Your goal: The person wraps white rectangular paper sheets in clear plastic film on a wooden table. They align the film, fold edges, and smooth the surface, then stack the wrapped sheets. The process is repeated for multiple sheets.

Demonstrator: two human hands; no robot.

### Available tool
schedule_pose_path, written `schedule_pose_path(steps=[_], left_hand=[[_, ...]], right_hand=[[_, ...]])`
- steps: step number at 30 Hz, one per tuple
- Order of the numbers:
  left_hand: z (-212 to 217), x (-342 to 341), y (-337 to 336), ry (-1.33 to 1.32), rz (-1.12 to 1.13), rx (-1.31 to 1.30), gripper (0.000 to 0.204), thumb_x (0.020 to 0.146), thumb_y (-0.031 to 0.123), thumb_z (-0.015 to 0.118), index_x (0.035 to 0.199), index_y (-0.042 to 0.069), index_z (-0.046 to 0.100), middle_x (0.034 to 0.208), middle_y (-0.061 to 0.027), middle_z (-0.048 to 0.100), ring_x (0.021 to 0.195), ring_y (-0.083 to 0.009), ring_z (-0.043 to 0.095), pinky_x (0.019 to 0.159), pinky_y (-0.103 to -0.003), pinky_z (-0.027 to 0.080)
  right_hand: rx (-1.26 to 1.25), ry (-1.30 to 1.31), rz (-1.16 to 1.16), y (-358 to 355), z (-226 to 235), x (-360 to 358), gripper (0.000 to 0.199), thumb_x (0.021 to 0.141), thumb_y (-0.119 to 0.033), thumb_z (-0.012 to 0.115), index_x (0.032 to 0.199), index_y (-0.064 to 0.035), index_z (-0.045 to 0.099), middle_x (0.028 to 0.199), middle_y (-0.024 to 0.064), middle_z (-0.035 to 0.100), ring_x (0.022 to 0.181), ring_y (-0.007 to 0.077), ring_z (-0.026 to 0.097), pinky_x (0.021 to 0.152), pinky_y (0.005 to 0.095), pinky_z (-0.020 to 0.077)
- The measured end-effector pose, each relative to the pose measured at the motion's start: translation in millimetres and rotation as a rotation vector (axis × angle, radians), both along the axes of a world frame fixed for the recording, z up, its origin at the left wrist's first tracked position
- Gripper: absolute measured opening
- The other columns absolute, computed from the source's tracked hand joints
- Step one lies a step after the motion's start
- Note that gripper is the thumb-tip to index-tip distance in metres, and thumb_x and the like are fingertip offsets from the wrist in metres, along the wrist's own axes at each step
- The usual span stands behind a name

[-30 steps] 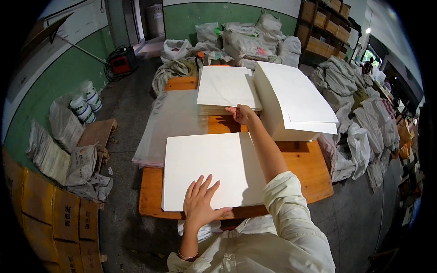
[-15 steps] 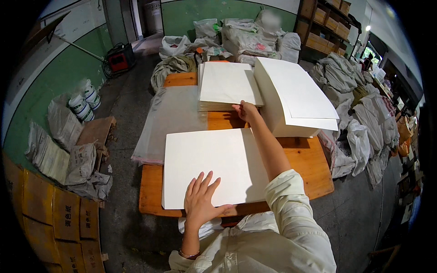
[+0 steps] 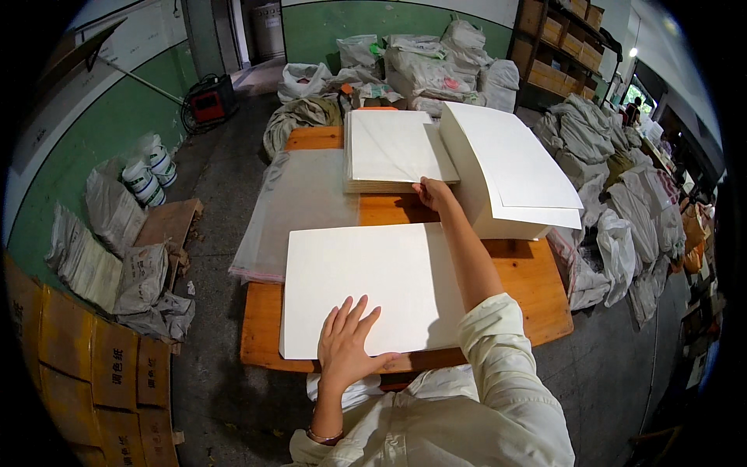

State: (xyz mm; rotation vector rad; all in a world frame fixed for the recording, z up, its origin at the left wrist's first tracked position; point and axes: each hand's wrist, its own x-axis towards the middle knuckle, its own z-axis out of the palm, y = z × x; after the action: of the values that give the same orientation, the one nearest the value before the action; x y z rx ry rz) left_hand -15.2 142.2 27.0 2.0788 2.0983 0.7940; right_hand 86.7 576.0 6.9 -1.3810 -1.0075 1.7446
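My left hand [image 3: 348,346] lies flat with spread fingers on a large white sheet of paper or board [image 3: 366,288] at the table's near side. Reaching forward, my right hand [image 3: 436,193] pinches the near right edge of the top layer on a lower white stack [image 3: 397,148]. Fine creases run from the pinched spot across that layer; whether it is paper or clear film I cannot tell. To the right of this stack stands a taller stack of white sheets [image 3: 517,156], its top sheet lying askew.
Clear plastic bags [image 3: 311,206] lie flat on the left of the wooden table [image 3: 529,288]. Filled sacks [image 3: 436,66] stand behind it, and cloth-like bundles [image 3: 583,132] pile up at the right. Cartons [image 3: 117,366], a pallet [image 3: 167,226] and white buckets [image 3: 142,183] line the left.
My right hand has closed into a pinch on the stack's near edge, and creases now show in the top layer. My left hand stays in place. The view has shifted slightly.
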Motion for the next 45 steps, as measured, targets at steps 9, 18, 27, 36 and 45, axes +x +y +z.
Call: schedule_pose_path(steps=[9, 18, 27, 36, 45], left_hand=[[3, 1, 1, -0.026, -0.015, -0.002, 0.082, 0.064, 0.059, 0.076, 0.13, 0.015, 0.058, 0.147, -0.0092, 0.042, 0.138, -0.0283, 0.032, 0.115, -0.043, 0.02], [1, 1, 1, 0.003, -0.001, -0.016, 0.088, 0.06, 0.064, 0.077, 0.129, 0.014, 0.058, 0.147, -0.0088, 0.042, 0.139, -0.0269, 0.032, 0.115, -0.044, 0.02], [4, 2, -1, -0.007, -0.008, -0.004, 0.081, 0.065, 0.061, 0.074, 0.13, 0.015, 0.058, 0.146, -0.0098, 0.043, 0.139, -0.0287, 0.031, 0.114, -0.043, 0.02], [14, 6, 3, 0.038, -0.066, -0.018, 0.085, 0.066, 0.062, 0.073, 0.132, 0.012, 0.055, 0.144, -0.014, 0.043, 0.137, -0.0319, 0.033, 0.114, -0.046, 0.02], [7, 7, 0, 0.091, -0.043, -0.043, 0.087, 0.061, 0.053, 0.081, 0.132, 0.01, 0.055, 0.146, -0.0144, 0.041, 0.139, -0.0312, 0.031, 0.115, -0.045, 0.019]], right_hand=[[0.054, -0.039, 0.048, 6, -6, 4, 0.026, 0.1, -0.028, 0.045, 0.093, -0.007, 0.06, 0.074, 0.0025, 0.066, 0.06, 0.0096, 0.059, 0.054, 0.0209, 0.0487], [0.085, -0.052, 0.123, 4, -8, 5, 0.04, 0.097, -0.045, 0.049, 0.094, -0.0064, 0.06, 0.08, 0.0064, 0.069, 0.066, 0.0128, 0.065, 0.055, 0.023, 0.048], [0.522, -0.59, 0.444, -50, 16, 6, 0.062, 0.091, -0.06, 0.048, 0.094, -0.0017, 0.069, 0.085, 0.0119, 0.07, 0.075, 0.0203, 0.067, 0.063, 0.032, 0.0504], [1.415, -0.87, 0.343, -227, 77, 104, 0.049, 0.086, -0.029, 0.065, 0.126, -0.0045, 0.052, 0.142, 0.0266, 0.038, 0.129, 0.043, 0.039, 0.108, 0.0462, 0.0349], [0.658, -0.568, 0.512, -265, 32, 177, 0.075, 0.09, -0.04, 0.061, 0.143, 0.0021, 0.028, 0.139, 0.0318, 0.037, 0.13, 0.043, 0.038, 0.107, 0.0447, 0.034]])
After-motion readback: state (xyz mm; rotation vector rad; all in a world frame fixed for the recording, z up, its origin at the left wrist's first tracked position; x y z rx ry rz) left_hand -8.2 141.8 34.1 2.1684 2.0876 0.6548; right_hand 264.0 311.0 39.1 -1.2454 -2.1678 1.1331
